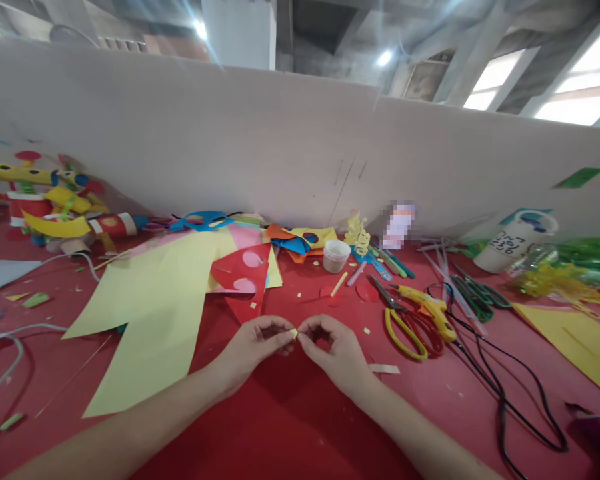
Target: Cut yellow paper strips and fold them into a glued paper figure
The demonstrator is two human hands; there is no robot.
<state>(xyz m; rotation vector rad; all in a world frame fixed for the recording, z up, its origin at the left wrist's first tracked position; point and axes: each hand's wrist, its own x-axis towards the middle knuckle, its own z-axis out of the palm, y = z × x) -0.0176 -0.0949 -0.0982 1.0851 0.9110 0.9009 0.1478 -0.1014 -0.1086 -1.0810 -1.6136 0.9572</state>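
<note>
Over the red table, my left hand (263, 343) and my right hand (333, 343) meet fingertip to fingertip. Between them is a tiny pale yellow piece of paper (294, 333), pinched by my left thumb and fingers. My right thumb and index finger close on its other side. Just beyond my left hand lies red paper with round cut-outs (237, 270). A large pale yellow sheet (160, 293) with a cut edge spreads to the left. Yellow-handled scissors (400, 327) rest to the right of my right hand.
A yellow glue gun (430, 307) with a black cord lies at right, near dark green scissors (475, 293). A small white cup (336, 257) stands ahead. Paper animal figures (55, 200) are at far left. A white partition (230, 133) borders the table.
</note>
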